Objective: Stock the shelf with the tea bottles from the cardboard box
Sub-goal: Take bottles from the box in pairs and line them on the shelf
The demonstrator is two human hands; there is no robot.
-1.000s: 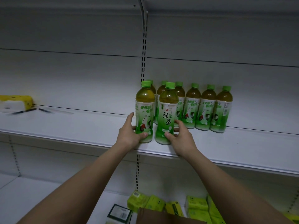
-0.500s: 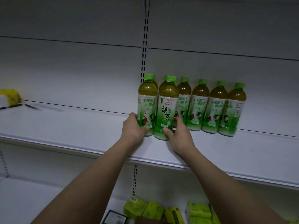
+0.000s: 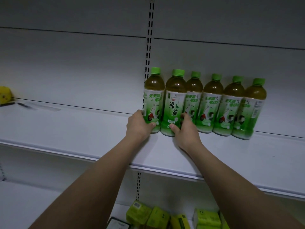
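Several green-capped tea bottles stand in a row on the white shelf [image 3: 247,156] against its back panel. My left hand [image 3: 137,125] grips the base of the leftmost tea bottle [image 3: 153,96]. My right hand [image 3: 185,129] grips the base of a second tea bottle [image 3: 175,103], whose label shows large dark characters. Both held bottles stand upright on the shelf, side by side, just in front of another bottle whose cap shows behind. The row of four bottles [image 3: 231,106] continues to the right. The cardboard box is out of view.
A yellow package [image 3: 5,95] and two pens [image 3: 23,105] lie at the shelf's far left. Green and yellow packs [image 3: 153,215] sit on the lower shelf below my arms. A slotted upright [image 3: 149,38] runs down the back panel behind the bottles.
Both hands have pushed their two bottles back from the shelf's front edge, up against the row. The view has shifted left and down slightly.
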